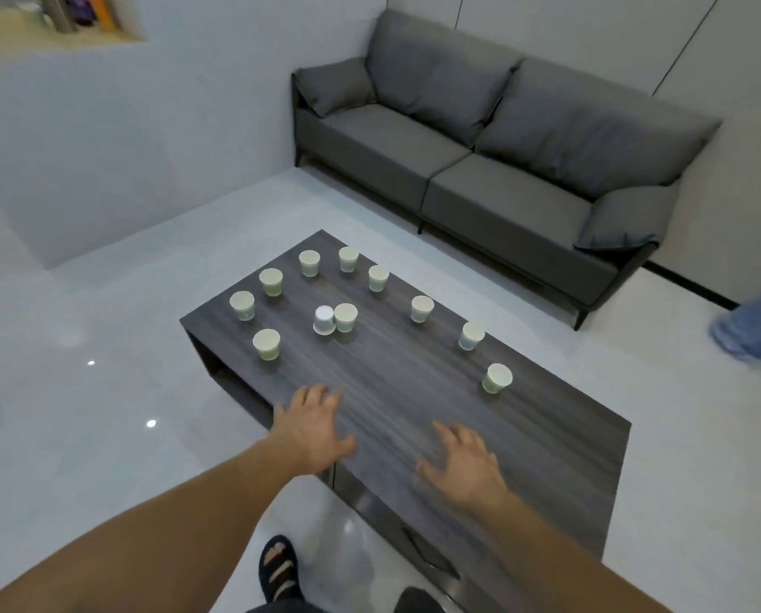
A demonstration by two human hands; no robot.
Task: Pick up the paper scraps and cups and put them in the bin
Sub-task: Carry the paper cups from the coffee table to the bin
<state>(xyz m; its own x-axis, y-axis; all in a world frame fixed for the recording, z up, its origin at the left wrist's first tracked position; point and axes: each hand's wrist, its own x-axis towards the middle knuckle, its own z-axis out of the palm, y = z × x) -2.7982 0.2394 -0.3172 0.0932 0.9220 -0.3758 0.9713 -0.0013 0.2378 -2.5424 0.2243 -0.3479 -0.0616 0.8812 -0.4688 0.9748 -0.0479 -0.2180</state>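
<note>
Several pale paper cups stand upright on a dark wood coffee table (pixel 414 391), among them one at the near left (pixel 266 343), one at the near right (pixel 497 378) and a pair in the middle (pixel 345 317), next to which a white cup (pixel 324 320) sits upside down. My left hand (pixel 312 429) is stretched out over the table's near left edge, fingers spread, holding nothing. My right hand (pixel 465 462) hovers over the near part of the tabletop, fingers spread and empty. No bin or paper scraps are in sight.
A grey two-seat sofa (pixel 480 157) stands beyond the table against the wall. A blue water bottle (pixel 754 325) lies on the floor at the right edge. Glossy white floor surrounds the table. My sandalled foot (pixel 279 568) is beside the table's near side.
</note>
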